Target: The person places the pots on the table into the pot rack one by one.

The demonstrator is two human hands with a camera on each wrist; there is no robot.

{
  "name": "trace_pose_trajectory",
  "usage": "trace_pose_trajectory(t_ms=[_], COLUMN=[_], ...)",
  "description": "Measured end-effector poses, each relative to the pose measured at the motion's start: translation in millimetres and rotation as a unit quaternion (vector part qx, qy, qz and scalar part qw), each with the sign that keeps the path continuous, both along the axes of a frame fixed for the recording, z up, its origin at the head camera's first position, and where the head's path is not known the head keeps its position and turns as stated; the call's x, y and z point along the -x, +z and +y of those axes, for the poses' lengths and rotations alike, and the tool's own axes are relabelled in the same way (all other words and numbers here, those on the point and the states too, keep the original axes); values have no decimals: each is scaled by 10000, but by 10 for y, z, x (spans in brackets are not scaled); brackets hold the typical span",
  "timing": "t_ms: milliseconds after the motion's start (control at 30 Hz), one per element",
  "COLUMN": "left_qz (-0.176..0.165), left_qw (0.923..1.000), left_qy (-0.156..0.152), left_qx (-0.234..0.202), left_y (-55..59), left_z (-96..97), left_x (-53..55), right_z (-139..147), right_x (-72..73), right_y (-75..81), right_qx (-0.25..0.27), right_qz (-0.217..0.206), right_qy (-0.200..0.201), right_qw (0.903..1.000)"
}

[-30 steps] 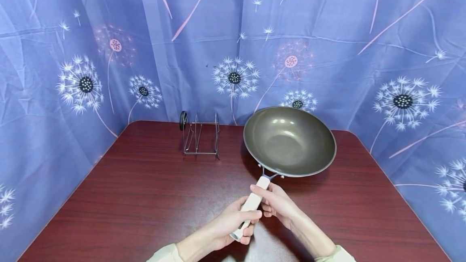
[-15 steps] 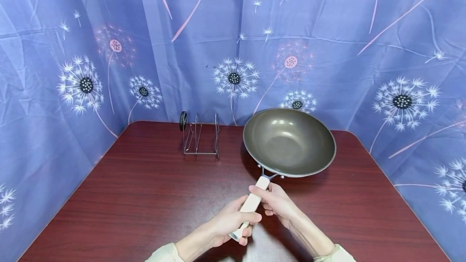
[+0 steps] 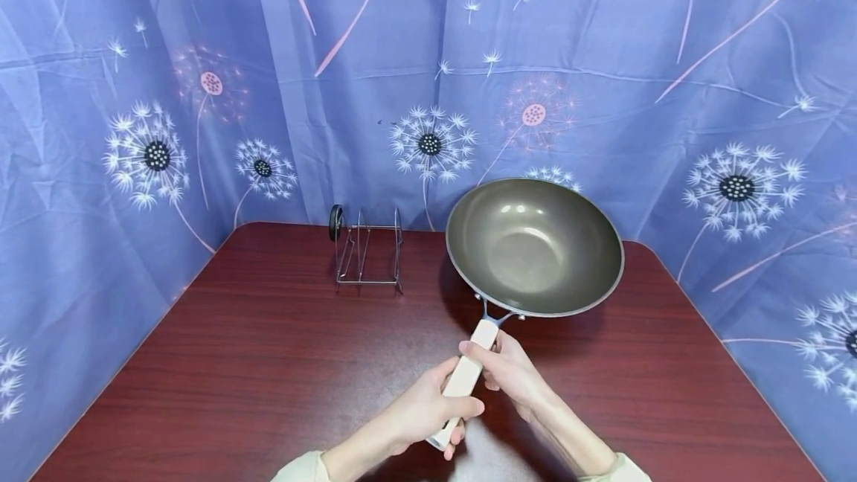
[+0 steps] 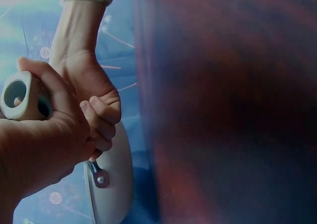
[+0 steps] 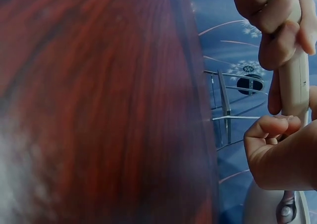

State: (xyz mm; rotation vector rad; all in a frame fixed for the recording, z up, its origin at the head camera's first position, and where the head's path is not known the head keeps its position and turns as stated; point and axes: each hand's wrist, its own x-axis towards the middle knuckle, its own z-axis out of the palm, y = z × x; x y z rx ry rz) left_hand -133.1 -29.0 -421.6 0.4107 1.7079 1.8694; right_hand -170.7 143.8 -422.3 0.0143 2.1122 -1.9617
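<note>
Both hands grip the cream handle (image 3: pixel 466 372) of a dark wok (image 3: pixel 529 248). The left hand (image 3: pixel 428 409) holds the handle near its end, thumb across the top; the handle's hollow end (image 4: pixel 15 96) shows in the left wrist view. Farther up, close to the metal bracket, the right hand (image 3: pixel 512 370) holds it with the thumb on top and the fingers curled below. The pan is tilted, its inside facing me, and it hangs over the right back of the table. In the right wrist view its pale outer side (image 5: pixel 262 204) and a bracket rivet show at the bottom.
A wire rack (image 3: pixel 368 251) with a black round part at its left end stands at the back of the dark red wooden table (image 3: pixel 234 363). Blue curtains (image 3: pixel 361 43) with dandelion prints surround the table's back and sides.
The wok's far rim has risen and the bowl tips a little more toward me. The left hand and handle end have shifted slightly right; both hands keep their grip.
</note>
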Motion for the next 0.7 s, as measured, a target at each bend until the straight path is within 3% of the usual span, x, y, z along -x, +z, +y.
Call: trace_pose_trajectory(t_ms=[167,467,700], left_qz=[414,699,806], left_qw=[9985,9950,9939], left_qy=[89,253,301], left_qx=[350,665,685], left_y=[21,0,14], left_z=[-20,18,-6], left_x=[-3,4,-15], right_z=[-33,-12,-72], right_x=[-2,23,22], right_y=[25,48,45], right_qx=[-86,-364,-529], right_qz=[41,264,329], right_qy=[-31,53,-191], right_qw=[9999,9990,9979])
